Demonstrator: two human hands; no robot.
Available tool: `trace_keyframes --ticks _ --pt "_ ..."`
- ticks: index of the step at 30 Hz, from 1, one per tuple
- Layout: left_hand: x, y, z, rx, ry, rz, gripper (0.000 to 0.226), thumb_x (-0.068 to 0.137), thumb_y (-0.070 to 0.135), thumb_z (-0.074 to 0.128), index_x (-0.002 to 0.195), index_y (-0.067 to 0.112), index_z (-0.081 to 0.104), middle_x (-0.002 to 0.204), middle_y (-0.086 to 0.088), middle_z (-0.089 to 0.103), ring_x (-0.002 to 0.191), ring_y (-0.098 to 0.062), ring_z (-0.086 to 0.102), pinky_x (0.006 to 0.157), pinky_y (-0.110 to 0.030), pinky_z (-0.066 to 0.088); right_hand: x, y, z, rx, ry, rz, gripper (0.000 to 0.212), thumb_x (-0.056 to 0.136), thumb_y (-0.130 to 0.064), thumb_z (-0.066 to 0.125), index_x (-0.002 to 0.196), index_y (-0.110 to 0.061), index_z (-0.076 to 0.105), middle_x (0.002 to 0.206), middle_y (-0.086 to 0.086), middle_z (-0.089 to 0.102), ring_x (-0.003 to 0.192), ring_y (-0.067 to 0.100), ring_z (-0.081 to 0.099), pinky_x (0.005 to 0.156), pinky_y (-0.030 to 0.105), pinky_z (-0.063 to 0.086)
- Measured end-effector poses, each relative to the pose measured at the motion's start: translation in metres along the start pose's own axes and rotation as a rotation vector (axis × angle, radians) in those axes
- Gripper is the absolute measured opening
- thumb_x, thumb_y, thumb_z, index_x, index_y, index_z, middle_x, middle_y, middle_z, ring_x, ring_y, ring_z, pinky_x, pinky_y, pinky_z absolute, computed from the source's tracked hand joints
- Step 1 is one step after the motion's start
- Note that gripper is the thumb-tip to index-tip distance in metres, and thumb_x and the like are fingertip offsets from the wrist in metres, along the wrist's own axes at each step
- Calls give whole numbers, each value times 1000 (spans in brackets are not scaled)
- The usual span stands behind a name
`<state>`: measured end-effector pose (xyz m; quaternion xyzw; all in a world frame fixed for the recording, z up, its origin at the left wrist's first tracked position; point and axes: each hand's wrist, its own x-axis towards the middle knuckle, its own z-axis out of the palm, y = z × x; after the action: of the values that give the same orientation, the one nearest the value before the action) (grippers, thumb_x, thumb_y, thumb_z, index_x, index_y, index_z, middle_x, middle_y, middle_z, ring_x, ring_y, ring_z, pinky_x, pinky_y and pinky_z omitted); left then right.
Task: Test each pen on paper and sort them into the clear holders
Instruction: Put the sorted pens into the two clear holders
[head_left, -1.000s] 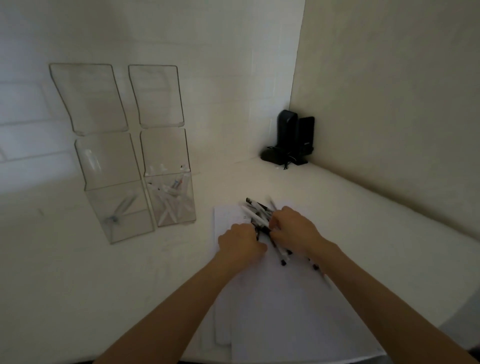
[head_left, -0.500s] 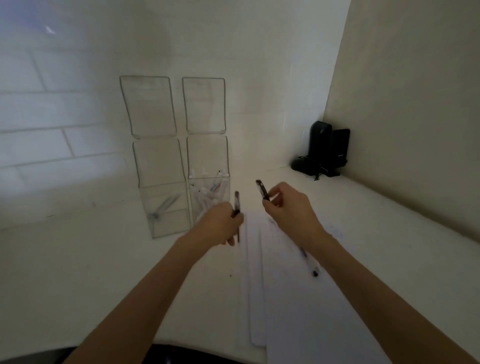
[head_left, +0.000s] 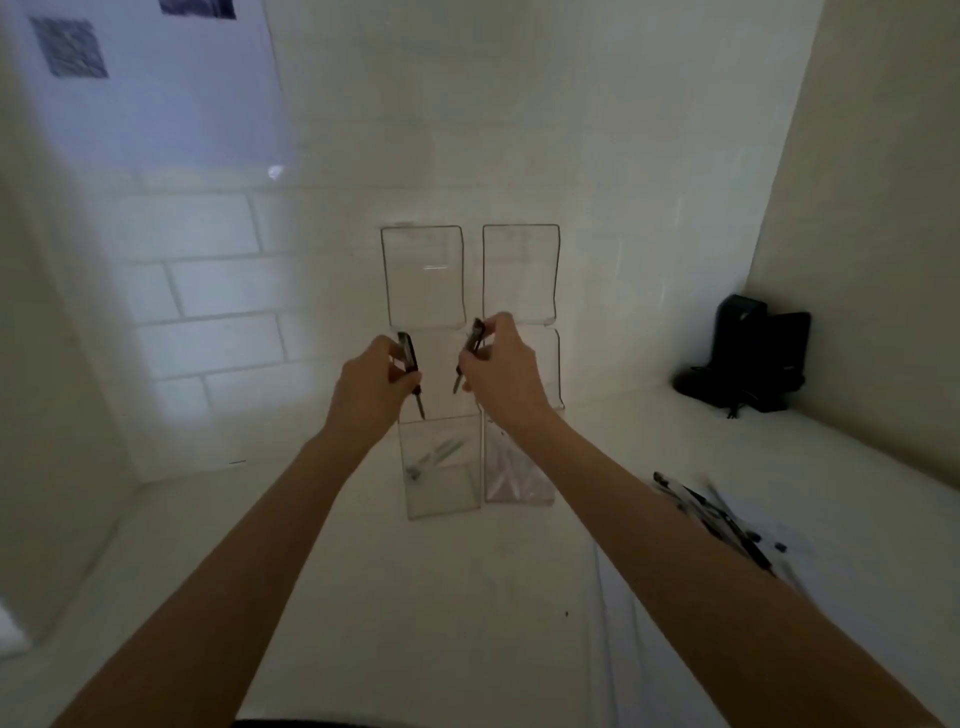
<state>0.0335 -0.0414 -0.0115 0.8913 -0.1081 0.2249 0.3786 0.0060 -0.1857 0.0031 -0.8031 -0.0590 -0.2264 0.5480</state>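
Gripping a dark pen (head_left: 409, 358) tip-down, the left hand (head_left: 371, 387) curls its fingers round the barrel. The right hand (head_left: 504, 376) pinches a second pen (head_left: 474, 340), slightly tilted. Both pens hang in front of the clear holders (head_left: 423, 275) at mid height, with the hands near each other but apart. Low in the holders, the left pocket (head_left: 441, 493) has a pen or two lying aslant and the right pocket (head_left: 519, 483) a blurred pale cluster. Right of the holders, loose pens (head_left: 711, 514) lie heaped on paper (head_left: 654, 670). Farther right, a black device (head_left: 753, 358) stands in the corner.
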Motion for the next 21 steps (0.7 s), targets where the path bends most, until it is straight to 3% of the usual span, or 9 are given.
trace_keyframes --ticks 2,5,8,12,15,18,21 --pt "-7 -8 8 -2 -79 -9 29 84 20 65 107 10 51 92 -10 64 73 -19 55 58 -24 38 -1 10 1 -39 -71 101 23 88 -7 53 109 -8 45 103 18 63 76 23 62 41 12 41" --pt "-16 -13 15 52 -55 36 33 83 24 66 110 13 52 98 -6 58 76 -18 53 66 -28 41 -9 20 -13 -48 -80 88 24 90 -7 52 113 -7 48 110 10 58 77 21 58 42 8 40" --pt "-33 -3 19 73 27 155 28 83 22 65 106 12 54 98 -2 52 72 -16 52 66 -26 38 -22 34 -40 -81 -26 30 11 92 -9 52 103 -11 53 104 4 58 66 13 56 46 6 41" --pt "-61 23 38 45 10 330 18 85 22 63 100 15 56 94 4 48 70 -10 48 59 -21 34 -41 57 -84 -177 65 19 4 90 -11 56 92 -15 55 100 6 63 71 15 55 52 7 41" --pt "-79 46 63 -37 -123 359 13 85 22 62 96 19 57 88 7 53 70 -9 50 59 -16 37 -55 71 -124 -243 97 66 5 88 -10 56 90 -14 56 99 9 64 63 13 53 47 10 40" --pt "-97 64 91 -112 -299 314 5 85 24 61 87 22 58 76 15 55 69 -8 55 64 -22 45 -69 86 -167 -357 59 237 4 87 -10 56 90 -13 56 97 12 66 59 14 52 54 21 45" --pt "-112 73 120 -111 -461 273 6 85 23 61 81 22 58 72 16 54 67 -8 54 65 -23 45 -85 102 -202 -531 -60 434 6 87 -14 56 92 -11 59 98 12 65 67 17 55 61 27 45"
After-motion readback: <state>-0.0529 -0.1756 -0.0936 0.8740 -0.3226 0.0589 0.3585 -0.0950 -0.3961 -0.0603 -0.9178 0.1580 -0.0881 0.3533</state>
